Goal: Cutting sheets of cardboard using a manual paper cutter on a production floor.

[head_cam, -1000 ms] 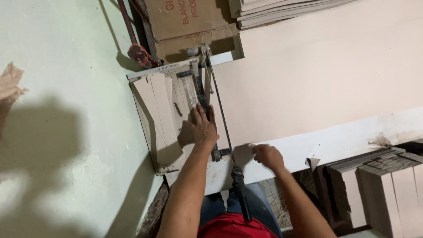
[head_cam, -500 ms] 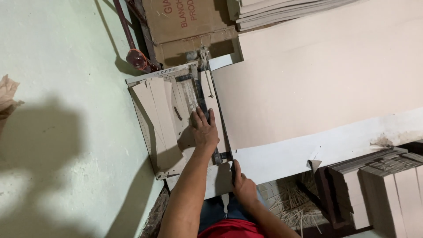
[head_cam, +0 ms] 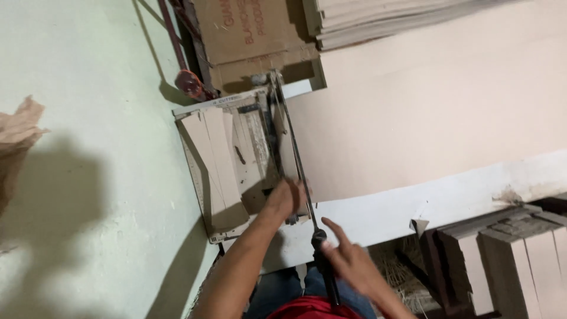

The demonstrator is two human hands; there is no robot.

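A lever paper cutter [head_cam: 204,177] lies on a white table [head_cam: 413,210], with tan card strips [head_cam: 218,165] across its bed. My left hand [head_cam: 286,198] presses down on the card at the bed's near end, right beside the blade arm [head_cam: 289,136]. My right hand [head_cam: 348,263] is at the arm's black handle [head_cam: 323,260], fingers spread and touching its right side, not wrapped around it. The blade arm lies low along the bed's right edge.
A large tan card sheet [head_cam: 443,106] covers the table to the right of the cutter. Stacked sheets [head_cam: 384,18] and a brown box [head_cam: 248,29] sit beyond it. Stacks of cut card [head_cam: 520,260] stand at the lower right. A pale green surface [head_cam: 88,177] spreads left, with crumpled paper [head_cam: 18,127].
My right hand left the white table edge, dropped toward my lap, then came up to the cutter's handle. My left hand stayed pressed on the card.
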